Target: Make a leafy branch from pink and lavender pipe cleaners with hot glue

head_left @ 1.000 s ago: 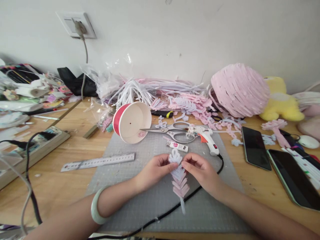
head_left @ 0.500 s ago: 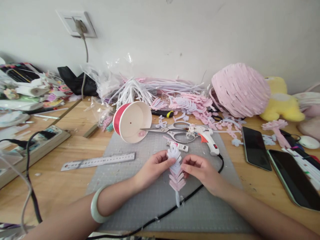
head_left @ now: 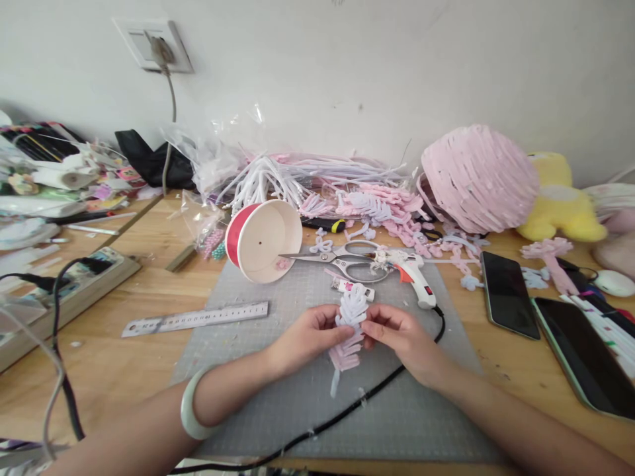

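A leaf-shaped piece of fuzzy stems [head_left: 351, 309], white at the top and pink lower down, is held over the grey cutting mat [head_left: 238, 410]. Its short pale stem points down and slightly left. My left hand [head_left: 310, 338] pinches its left side, the thumb lying across the front. On the right edge, the thumb and fingers of my right hand [head_left: 397, 334] are closed on it. Just behind the piece lies a small white lighter-like item [head_left: 367, 291]. Scissors [head_left: 337, 259] and a white glue gun [head_left: 417, 281] rest beyond my hands.
A red-and-white paper cup [head_left: 270, 241] lies tipped at the mat's back edge. A metal ruler [head_left: 196, 318] is on the left. Two phones [head_left: 508, 291] lie right. A black cable [head_left: 327, 423] crosses the mat. Pink and white stems [head_left: 367, 198] are piled behind.
The leaf-shaped piece has tilted, its top now further right and its stem further left. Both hands still hold it, and my left hand has moved slightly right.
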`<action>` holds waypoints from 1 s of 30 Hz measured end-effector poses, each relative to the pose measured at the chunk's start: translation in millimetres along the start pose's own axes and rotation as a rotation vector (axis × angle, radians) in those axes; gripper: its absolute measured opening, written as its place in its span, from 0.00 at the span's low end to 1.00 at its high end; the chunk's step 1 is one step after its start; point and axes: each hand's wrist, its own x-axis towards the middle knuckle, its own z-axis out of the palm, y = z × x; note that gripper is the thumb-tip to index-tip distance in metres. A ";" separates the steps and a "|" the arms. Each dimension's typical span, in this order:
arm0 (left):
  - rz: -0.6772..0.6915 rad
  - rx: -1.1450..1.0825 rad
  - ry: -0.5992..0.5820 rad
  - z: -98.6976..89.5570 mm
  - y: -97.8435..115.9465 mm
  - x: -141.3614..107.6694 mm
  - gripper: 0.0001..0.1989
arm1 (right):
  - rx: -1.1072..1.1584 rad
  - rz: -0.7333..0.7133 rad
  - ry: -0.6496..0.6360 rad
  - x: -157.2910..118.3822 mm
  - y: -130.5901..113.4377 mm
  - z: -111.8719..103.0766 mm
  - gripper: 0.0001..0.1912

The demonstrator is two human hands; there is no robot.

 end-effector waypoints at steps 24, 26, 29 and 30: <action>-0.032 -0.143 0.075 3.1 3.9 -2.3 0.20 | 0.007 -0.013 0.074 0.9 5.5 3.2 0.14; -0.031 -0.157 0.093 2.8 3.1 -2.1 0.20 | 0.058 0.012 0.066 1.0 5.2 1.6 0.15; -0.044 -0.174 0.114 2.5 1.1 -1.2 0.19 | 0.001 0.028 0.027 -0.5 3.3 1.1 0.14; -0.046 -0.173 0.119 2.5 0.5 -0.8 0.19 | -0.027 0.025 0.018 -1.0 2.7 1.5 0.14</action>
